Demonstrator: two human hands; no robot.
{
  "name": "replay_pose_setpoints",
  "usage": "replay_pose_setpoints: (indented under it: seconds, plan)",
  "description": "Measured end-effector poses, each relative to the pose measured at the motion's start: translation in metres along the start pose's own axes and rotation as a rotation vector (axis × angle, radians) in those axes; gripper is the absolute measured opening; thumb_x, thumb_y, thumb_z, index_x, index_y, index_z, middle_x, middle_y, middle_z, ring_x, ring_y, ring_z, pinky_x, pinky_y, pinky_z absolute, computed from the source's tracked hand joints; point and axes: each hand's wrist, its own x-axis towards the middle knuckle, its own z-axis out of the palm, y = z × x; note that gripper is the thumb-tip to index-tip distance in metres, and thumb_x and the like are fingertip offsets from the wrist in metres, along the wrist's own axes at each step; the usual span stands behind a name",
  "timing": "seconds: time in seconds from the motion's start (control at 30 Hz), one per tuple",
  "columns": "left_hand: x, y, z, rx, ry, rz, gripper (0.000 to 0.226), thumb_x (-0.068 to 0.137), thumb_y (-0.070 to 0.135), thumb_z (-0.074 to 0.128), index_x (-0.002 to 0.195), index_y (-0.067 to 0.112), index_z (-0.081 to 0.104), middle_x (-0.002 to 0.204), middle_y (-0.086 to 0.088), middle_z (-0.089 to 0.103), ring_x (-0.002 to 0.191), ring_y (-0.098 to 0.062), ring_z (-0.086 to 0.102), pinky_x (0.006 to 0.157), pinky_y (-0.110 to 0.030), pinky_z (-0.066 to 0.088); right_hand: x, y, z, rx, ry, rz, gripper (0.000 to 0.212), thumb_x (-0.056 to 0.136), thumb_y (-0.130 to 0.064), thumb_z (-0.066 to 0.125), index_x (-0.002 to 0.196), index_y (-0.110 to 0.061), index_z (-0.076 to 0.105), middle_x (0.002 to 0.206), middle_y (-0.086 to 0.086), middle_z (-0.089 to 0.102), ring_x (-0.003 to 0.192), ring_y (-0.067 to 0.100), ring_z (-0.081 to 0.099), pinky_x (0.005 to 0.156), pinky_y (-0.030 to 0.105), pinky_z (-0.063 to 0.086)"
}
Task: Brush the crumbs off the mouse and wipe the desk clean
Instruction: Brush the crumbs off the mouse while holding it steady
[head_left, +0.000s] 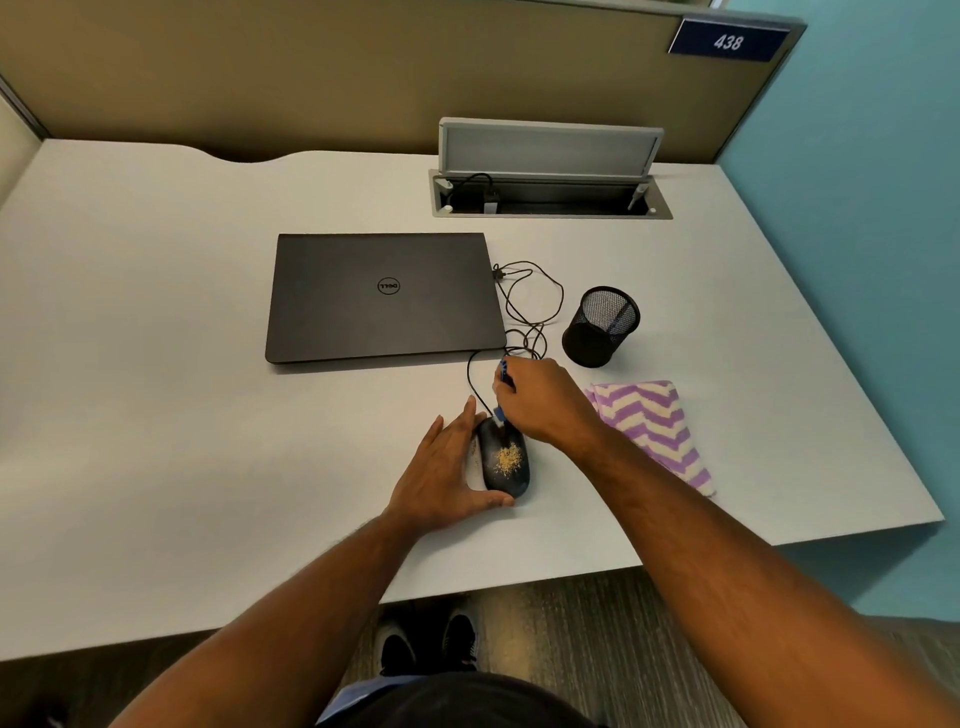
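Office cubicle, tan partition behind, teal wall at right; pale grey bench (156, 364) carrying all items.

Mouse (503, 457): black, corded, lying near the middle of the bench, just near of the laptop's right corner. Long axis runs near to far, tilted slightly leftward at the far end. Gloss dark shell; a paler strip shows along its left flank.

Crumbs (507, 458): small yellow-tan heap on the mouse's back, centred, not yet dispersed.

Left hand (447, 470): fingers straight and together along the mouse's left side, thumb hooked round its near end, bracing it against the bench.

Right hand (545, 402): just far and right of the mouse, fingers curled and pinching a small brush.

Brush (502, 387): slim, blue-handled, held nearly upright; its dark tip meets the mouse's far end, just far of the crumbs. Judgement: the crumbs lie nearward of the bristles, so the stroke should be drawn along the mouse's long axis toward the near end, the right hand being the working one.

Cable (530, 312): black, looping from the mouse past the right hand to the laptop's right edge.

Laptop (384, 296): dark grey, lid closed, far and left of the mouse.

Cloth (652, 421): purple-and-white zigzag, folded, right of the right hand, untouched.

Pen cup (601, 326): black mesh, far of the cloth.

Cable hatch (550, 171): grey, lid raised, at the far edge.
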Motion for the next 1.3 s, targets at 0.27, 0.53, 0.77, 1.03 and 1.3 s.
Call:
replay_pose_setpoints:
  seconds: [0.27,0.53,0.77,1.03,1.3]
  plan:
    - [-0.002,0.001,-0.001,-0.008,0.011,0.024,0.123,0.069,0.087,0.060,0.148,0.041,-0.024,0.167,0.005,0.013,0.153,-0.014,0.013,0.123,-0.029,-0.003,0.005,-0.001,0.007,-0.067,-0.137,-0.009,0.024,0.098,-0.024,0.050,0.116,-0.011,0.060,0.110,0.011,0.065,0.087,0.017,0.053,0.080,0.027,0.043]
    - [-0.002,0.003,-0.004,-0.010,0.005,0.006,0.130,0.068,0.086,0.062,0.154,0.032,-0.019,0.165,0.004,0.020,0.153,-0.015,0.015,0.124,-0.030,-0.002,0.010,0.015,0.009,0.061,-0.089,0.116,0.016,0.096,-0.023,0.050,0.095,-0.012,0.061,0.094,0.009,0.065,0.087,0.023,0.063,0.075,0.031,0.050]
    - [-0.003,0.005,-0.005,-0.007,0.009,0.012,0.130,0.068,0.085,0.064,0.154,0.031,-0.019,0.165,0.004,0.019,0.153,-0.015,0.014,0.123,-0.028,-0.004,0.010,0.021,0.012,0.185,-0.004,0.182,0.017,0.097,-0.025,0.051,0.101,-0.012,0.061,0.093,0.005,0.066,0.087,0.021,0.065,0.079,0.030,0.053]
    - [-0.004,0.007,-0.007,-0.020,-0.003,0.001,0.128,0.069,0.084,0.064,0.150,0.035,-0.021,0.165,0.004,0.019,0.153,-0.017,0.011,0.123,-0.029,-0.004,0.007,0.027,0.015,0.253,0.058,0.223,0.021,0.098,-0.027,0.052,0.107,-0.010,0.062,0.098,0.004,0.067,0.090,0.020,0.066,0.080,0.028,0.053]
    - [-0.004,0.007,-0.006,-0.016,-0.004,0.000,0.130,0.068,0.084,0.065,0.154,0.031,-0.018,0.165,0.004,0.020,0.153,-0.016,0.013,0.124,-0.029,-0.003,0.006,0.032,0.015,0.325,0.064,0.251,0.020,0.097,-0.025,0.053,0.101,-0.009,0.064,0.093,0.009,0.071,0.084,0.021,0.069,0.083,0.037,0.058]
